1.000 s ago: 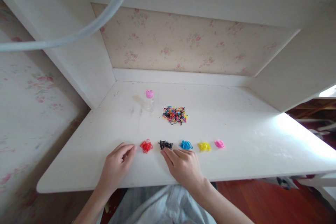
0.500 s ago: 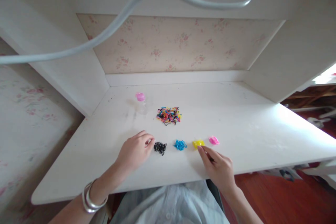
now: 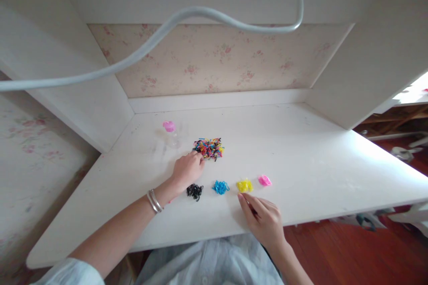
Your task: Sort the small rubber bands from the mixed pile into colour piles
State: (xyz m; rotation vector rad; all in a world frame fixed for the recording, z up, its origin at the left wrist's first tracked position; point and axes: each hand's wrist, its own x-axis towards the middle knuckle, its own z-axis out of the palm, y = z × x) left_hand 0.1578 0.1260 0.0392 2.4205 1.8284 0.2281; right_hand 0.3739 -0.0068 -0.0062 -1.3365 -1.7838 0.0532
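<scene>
A heap of mixed-colour small rubber bands (image 3: pixel 211 148) lies mid-table. My left hand (image 3: pixel 189 170), with silver bangles at the wrist, reaches to the heap's near left edge. Its fingers are curled together there, and their tips are partly hidden against the bands. In a row nearer me lie piles of black rubber bands (image 3: pixel 195 192), blue rubber bands (image 3: pixel 220 187), yellow rubber bands (image 3: pixel 244 185) and pink rubber bands (image 3: pixel 265 180). My right hand (image 3: pixel 264 218) rests just in front of the yellow pile, thumb and fingers pinched; whatever they hold, if anything, is too small to see.
A clear container with a pink top (image 3: pixel 170 126) stands at the back left of the white table (image 3: pixel 294 156). A white cable (image 3: pixel 200 12) hangs across the upper view. White side panels (image 3: pixel 374 53) and a floral back wall (image 3: pixel 217 58) enclose the table.
My left hand has moved from beside the black pile forward and right to the mixed heap. My right hand has drawn back slightly from the yellow pile. The view has shifted a little.
</scene>
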